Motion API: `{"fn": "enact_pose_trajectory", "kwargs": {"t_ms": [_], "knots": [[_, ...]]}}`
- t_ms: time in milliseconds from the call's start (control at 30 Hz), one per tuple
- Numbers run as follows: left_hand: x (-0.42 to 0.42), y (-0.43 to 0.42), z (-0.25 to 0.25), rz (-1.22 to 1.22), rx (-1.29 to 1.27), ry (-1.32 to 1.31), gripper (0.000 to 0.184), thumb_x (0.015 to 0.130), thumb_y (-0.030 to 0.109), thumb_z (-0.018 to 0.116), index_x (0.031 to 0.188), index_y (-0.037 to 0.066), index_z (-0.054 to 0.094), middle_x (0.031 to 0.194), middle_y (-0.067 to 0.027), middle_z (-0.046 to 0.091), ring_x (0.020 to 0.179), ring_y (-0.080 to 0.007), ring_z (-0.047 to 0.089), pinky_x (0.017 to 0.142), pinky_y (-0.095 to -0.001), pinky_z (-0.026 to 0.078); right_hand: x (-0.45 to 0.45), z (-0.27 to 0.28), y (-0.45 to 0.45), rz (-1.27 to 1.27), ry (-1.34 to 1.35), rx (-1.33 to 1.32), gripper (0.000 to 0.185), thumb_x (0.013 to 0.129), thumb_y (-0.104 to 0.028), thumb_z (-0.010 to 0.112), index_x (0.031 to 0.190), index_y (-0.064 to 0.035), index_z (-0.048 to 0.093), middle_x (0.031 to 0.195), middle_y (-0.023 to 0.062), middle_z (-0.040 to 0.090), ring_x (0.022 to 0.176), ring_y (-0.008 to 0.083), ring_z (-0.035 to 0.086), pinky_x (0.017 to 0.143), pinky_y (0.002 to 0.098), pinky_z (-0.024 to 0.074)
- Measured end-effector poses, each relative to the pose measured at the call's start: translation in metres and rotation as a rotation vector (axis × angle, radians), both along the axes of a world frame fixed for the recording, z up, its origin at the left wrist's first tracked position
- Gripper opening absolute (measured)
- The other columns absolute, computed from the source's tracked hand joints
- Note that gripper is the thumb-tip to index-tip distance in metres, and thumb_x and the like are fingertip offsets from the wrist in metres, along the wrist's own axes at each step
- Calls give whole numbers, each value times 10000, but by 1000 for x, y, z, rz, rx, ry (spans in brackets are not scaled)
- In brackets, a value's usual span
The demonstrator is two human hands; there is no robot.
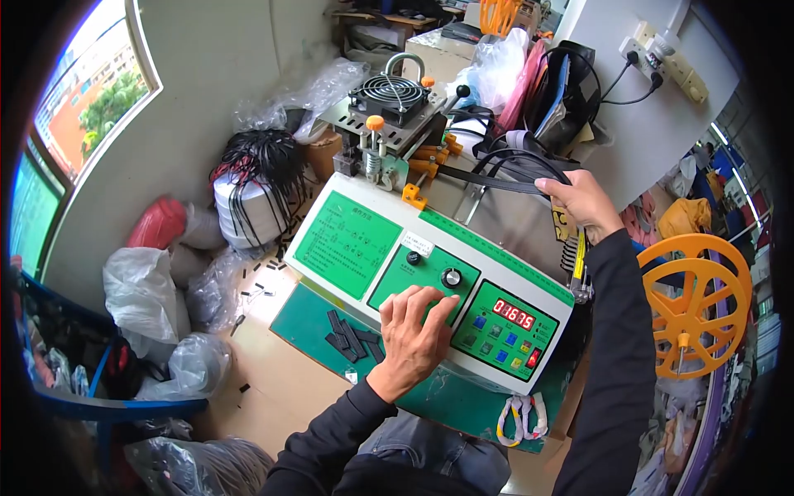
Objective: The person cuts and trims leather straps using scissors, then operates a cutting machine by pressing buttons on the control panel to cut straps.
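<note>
My right hand (584, 202) is closed on a black webbing strap (500, 180), pinching it between thumb and fingers. From there the strap runs left to the orange guides (430, 157) of a white and green cutting machine (397, 194), and more of it loops behind the hand. My left hand (416, 337) hovers over or rests on the front panel, just below a black knob (451, 277); its fingers are bent and apart, holding nothing visible. To its right, a red digital display (514, 313) reads 01615 above small coloured buttons.
Short black strap pieces (351, 337) lie on the green table (302, 318), left of my left hand. A fan (390, 95) tops the machine's head. An orange reel (691, 306) stands at the right. Bags (141, 289) and a bundle of black cords (256, 165) crowd the left side.
</note>
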State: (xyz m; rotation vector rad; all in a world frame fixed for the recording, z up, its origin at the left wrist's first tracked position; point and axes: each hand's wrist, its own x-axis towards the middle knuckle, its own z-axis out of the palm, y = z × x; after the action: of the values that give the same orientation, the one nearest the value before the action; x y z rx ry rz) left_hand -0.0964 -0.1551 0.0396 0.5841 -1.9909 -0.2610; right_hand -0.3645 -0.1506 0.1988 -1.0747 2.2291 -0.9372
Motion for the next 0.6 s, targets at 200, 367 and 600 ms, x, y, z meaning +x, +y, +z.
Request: {"fn": "enact_pose_trajectory", "kwargs": {"t_ms": [200, 367, 600], "knots": [[0, 1, 2, 3, 6, -29, 441, 625, 28, 595, 1053, 132, 587, 1074, -48, 529, 955, -222, 500, 866, -368, 333, 27, -9, -13, -25, -90, -82, 171, 827, -192, 620, 744, -47, 586, 642, 3, 496, 562, 68, 402, 516, 198, 340], [-2, 3, 5, -6, 15, -9, 429, 612, -30, 549, 1010, 122, 599, 1031, -63, 529, 953, -244, 490, 860, -381, 334, 19, -26, -26, 20, -146, -186, 235, 838, -272, 627, 706, -94, 547, 558, -36, 437, 399, 28, 249, 358, 207, 151], [-2, 2, 1, -39, -33, -68, 287, 695, 115, 624, 980, 142, 618, 1060, -50, 521, 982, -227, 492, 874, -386, 339, 10, -48, -19, 30, -195, -125, 256, 843, -294, 632, 717, -87, 548, 548, -46, 427, 389, 25, 244, 343, 180, 140]]}}
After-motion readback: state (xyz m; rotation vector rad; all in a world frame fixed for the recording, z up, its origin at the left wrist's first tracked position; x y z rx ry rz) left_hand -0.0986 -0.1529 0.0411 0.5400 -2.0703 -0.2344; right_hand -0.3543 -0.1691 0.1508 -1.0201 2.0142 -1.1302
